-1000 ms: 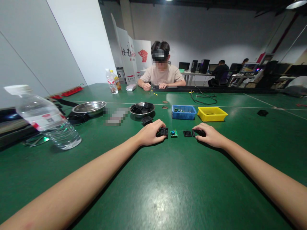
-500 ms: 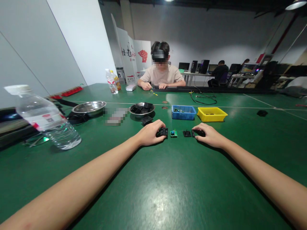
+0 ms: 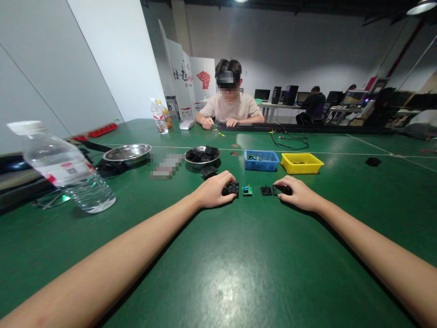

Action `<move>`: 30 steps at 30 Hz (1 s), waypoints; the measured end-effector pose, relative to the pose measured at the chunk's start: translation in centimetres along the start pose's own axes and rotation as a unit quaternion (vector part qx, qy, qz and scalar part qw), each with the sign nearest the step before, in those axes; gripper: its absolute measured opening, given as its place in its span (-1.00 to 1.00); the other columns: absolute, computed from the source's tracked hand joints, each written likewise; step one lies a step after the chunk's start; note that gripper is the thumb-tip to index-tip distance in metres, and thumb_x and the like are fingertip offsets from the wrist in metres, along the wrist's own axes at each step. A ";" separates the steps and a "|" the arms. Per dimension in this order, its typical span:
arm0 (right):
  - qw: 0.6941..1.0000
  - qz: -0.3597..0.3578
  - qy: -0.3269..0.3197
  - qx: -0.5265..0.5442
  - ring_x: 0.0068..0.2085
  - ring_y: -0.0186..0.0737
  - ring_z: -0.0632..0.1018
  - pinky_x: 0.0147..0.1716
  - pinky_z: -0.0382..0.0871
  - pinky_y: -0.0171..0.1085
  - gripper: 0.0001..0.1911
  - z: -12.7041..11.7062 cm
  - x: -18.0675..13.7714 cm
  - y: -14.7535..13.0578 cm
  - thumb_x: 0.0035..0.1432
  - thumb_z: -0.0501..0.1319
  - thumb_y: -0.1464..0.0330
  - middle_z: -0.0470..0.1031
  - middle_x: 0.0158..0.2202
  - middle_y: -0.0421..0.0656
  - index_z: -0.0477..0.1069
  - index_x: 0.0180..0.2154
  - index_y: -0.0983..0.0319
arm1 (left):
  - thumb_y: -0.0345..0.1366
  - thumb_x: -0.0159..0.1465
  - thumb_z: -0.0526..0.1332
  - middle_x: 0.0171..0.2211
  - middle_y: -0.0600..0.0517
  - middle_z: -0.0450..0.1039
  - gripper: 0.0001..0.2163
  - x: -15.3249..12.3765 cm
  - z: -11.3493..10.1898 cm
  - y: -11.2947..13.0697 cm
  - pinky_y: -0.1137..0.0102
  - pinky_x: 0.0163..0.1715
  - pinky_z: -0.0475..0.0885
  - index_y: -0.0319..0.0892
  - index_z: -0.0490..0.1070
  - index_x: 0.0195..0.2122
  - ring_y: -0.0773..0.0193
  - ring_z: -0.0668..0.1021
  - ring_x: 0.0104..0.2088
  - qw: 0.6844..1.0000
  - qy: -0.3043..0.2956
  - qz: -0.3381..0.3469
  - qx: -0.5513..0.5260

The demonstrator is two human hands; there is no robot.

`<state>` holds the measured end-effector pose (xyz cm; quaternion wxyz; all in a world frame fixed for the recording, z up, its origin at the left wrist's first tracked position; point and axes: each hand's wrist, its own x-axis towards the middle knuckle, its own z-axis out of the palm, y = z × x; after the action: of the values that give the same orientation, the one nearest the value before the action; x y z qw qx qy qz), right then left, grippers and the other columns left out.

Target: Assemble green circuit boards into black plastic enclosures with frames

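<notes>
My left hand [image 3: 214, 190] rests on the green table [image 3: 218, 273] with its fingers curled round a small black plastic housing [image 3: 232, 187]. My right hand [image 3: 297, 193] lies opposite it, fingers pinched on another small black part [image 3: 284, 189]. Between the two hands sit a tiny green circuit board [image 3: 247, 190] and a small black square piece [image 3: 266, 190], both loose on the table. One more black part [image 3: 208, 171] lies just beyond my left hand.
Behind the hands stand a metal bowl of black parts [image 3: 202, 156], an empty metal bowl [image 3: 127, 153], a blue bin [image 3: 261, 160] and a yellow bin [image 3: 302, 162]. A water bottle [image 3: 64, 168] lies at the left. A person [image 3: 229, 107] works at the far side.
</notes>
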<state>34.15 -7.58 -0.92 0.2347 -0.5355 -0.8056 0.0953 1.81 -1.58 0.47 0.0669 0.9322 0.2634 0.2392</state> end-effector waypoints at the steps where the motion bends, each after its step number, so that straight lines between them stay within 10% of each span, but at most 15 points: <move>1: 1.000 -0.001 0.000 -0.001 -0.11 -0.05 0.53 -0.03 0.41 -0.07 -0.66 0.0 0.0 0.0 0.06 0.25 0.33 0.51 -0.13 -0.04 0.50 -0.08 0.22 | -0.23 0.19 0.21 -0.28 0.03 0.39 -0.80 0.0 0.0 0.0 0.35 -0.33 0.38 -0.15 0.30 -0.19 0.26 0.46 -0.35 1.000 0.000 0.000 0.000; 30: 1.000 -0.006 0.003 -0.006 -0.14 -0.08 0.53 -0.06 0.42 -0.09 -0.68 0.1 0.0 0.2 0.07 0.26 0.34 0.52 -0.16 -0.07 0.50 -0.09 0.20 | -0.26 0.18 0.23 -0.30 0.04 0.39 -0.81 0.0 -0.1 0.1 0.35 -0.34 0.38 -0.14 0.31 -0.20 0.26 0.46 -0.37 1.000 0.003 0.000 -0.005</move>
<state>34.24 -7.50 -1.07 0.2349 -0.5325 -0.8085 0.0876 1.79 -1.66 0.55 0.0708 0.9310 0.2626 0.2436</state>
